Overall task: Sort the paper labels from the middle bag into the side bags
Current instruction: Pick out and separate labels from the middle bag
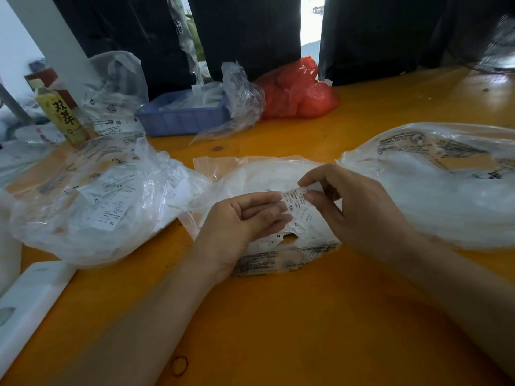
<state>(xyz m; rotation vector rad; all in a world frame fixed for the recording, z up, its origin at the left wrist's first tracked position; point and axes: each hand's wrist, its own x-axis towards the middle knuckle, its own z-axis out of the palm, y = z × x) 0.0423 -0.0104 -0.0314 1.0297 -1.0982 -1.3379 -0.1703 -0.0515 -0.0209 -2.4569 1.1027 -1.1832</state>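
The middle bag [259,174], clear plastic full of white paper labels, lies on the orange table in front of me. Above it my right hand [351,207] pinches a white label marked XS [296,196] between thumb and forefinger. My left hand [245,218] holds the label's left edge with curled fingers. The left bag [83,207] holds several labels, one reading XL. The right bag [446,185] is bulging with white paper. Both side bags lie apart from my hands.
A blue tray [181,118] with plastic wrap, a red bag [295,93] and a yellow bottle [60,115] stand at the back. A white device [30,296] lies at the left front edge, and a rubber band [179,366] rests on the table [278,316] near me.
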